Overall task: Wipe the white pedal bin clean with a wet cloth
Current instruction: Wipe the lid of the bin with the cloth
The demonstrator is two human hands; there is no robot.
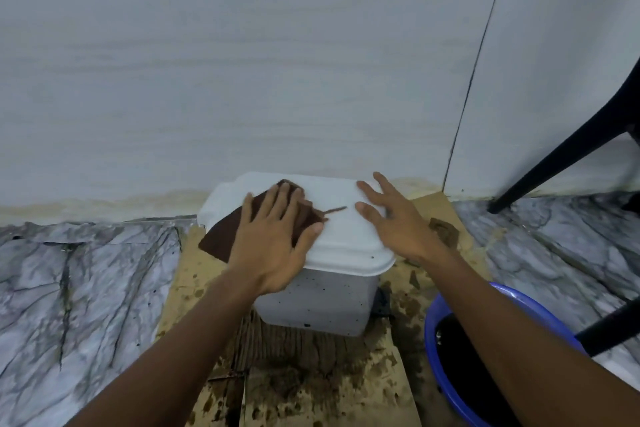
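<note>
On the lid, step in hand: you were wiping the top of the white pedal bin (323, 253), which stood on stained cardboard (346, 385) against the wall (277, 62), by my reading early in the job.

Cloth: the brown cloth (225, 234) lay spread over the lid's left half, one corner hanging off the left edge.

Left hand: your left hand (277, 236) lay flat on the cloth, palm down, fingers together and pointing toward the wall; it pressed the cloth rather than clutching it, so the hand was open.

Right hand: your right hand (391, 215) rested on the lid's right side with fingers spread, open and holding nothing, apparently steadying the bin.

Dirt left: a brown streak (334, 210) lay on the lid between your hands, and dark specks dotted the bin's front wall.

Next move: it called for sweeping the cloth right across the streak, keeping the right hand braced so the light bin did not slide.

Rinse: the blue basin (485, 357) of dark water sat just beside the bin, on your right.
</note>
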